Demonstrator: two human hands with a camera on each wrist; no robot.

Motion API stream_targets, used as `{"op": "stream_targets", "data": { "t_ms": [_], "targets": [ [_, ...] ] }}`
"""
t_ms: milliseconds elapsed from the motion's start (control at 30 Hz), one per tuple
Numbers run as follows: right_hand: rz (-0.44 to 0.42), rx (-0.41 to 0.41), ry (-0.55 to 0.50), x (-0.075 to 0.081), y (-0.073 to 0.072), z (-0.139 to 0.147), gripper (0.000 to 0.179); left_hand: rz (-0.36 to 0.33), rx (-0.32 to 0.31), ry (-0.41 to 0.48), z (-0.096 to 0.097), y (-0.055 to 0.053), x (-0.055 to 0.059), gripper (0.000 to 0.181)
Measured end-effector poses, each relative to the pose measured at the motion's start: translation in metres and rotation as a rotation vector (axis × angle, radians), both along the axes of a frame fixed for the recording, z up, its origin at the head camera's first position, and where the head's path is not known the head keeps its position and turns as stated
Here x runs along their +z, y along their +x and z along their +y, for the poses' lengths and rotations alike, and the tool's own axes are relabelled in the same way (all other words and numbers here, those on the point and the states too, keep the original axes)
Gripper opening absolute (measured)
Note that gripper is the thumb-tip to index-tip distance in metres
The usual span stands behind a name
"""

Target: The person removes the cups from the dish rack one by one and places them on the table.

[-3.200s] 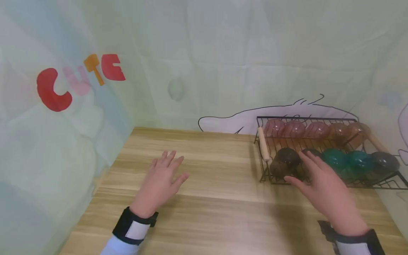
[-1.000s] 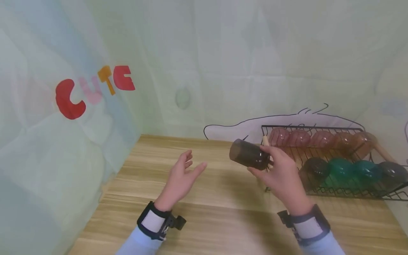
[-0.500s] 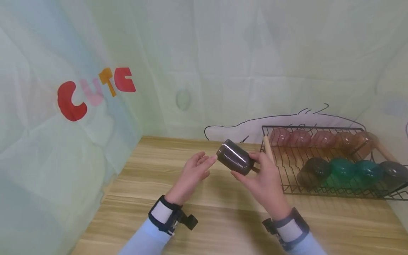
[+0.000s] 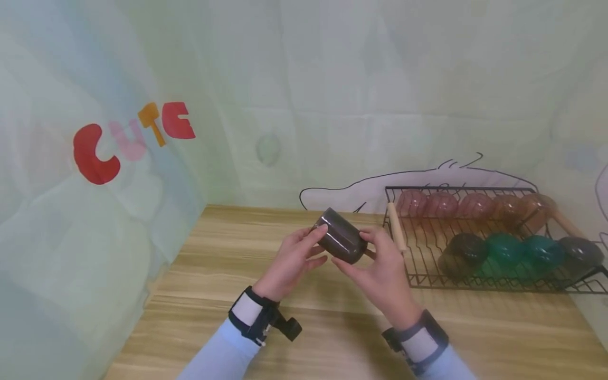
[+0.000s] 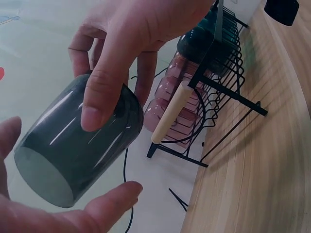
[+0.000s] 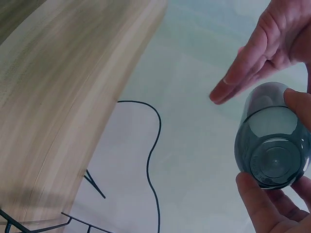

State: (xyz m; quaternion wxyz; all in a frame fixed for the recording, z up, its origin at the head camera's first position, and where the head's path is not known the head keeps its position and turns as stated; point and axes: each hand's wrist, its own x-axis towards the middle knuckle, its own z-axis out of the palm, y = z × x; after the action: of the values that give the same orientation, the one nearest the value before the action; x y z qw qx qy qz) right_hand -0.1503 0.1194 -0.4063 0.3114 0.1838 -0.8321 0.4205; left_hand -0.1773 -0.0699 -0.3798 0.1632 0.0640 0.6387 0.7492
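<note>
A smoky grey see-through cup is held tilted above the wooden table, its mouth toward the left. My right hand grips its base end between thumb and fingers; in the right wrist view the round bottom faces the camera. My left hand is at the mouth end, thumb and fingers spread on either side of it. In the left wrist view the left fingertip stands apart from the cup's wall. Whether the left thumb touches the rim I cannot tell.
At the right, a black wire rack with wooden handles stands on the table. Pink and amber cups fill its back row; dark grey and teal cups stand in front. A printed cloth hangs behind.
The right hand has taken a grey cup from the rack's front left and carried it leftward. The left hand has come right and up to the cup's mouth.
</note>
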Motion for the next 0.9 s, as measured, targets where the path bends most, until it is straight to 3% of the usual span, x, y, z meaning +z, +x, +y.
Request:
{"op": "stream_targets", "data": {
  "t_ms": [300,733,900],
  "targets": [
    [-0.018,-0.025,0.034,-0.002,0.001,-0.003,0.069,0.012,-0.019,0.063,0.002,0.001,0.002,0.066],
    [-0.024,-0.051,0.106,-0.006,0.001,0.0,0.071,-0.003,0.049,0.079,0.002,0.001,0.006,0.069],
    [-0.004,-0.052,0.177,-0.003,0.003,0.009,0.072,0.026,0.127,0.058,-0.002,-0.001,0.005,0.071]
  ]
}}
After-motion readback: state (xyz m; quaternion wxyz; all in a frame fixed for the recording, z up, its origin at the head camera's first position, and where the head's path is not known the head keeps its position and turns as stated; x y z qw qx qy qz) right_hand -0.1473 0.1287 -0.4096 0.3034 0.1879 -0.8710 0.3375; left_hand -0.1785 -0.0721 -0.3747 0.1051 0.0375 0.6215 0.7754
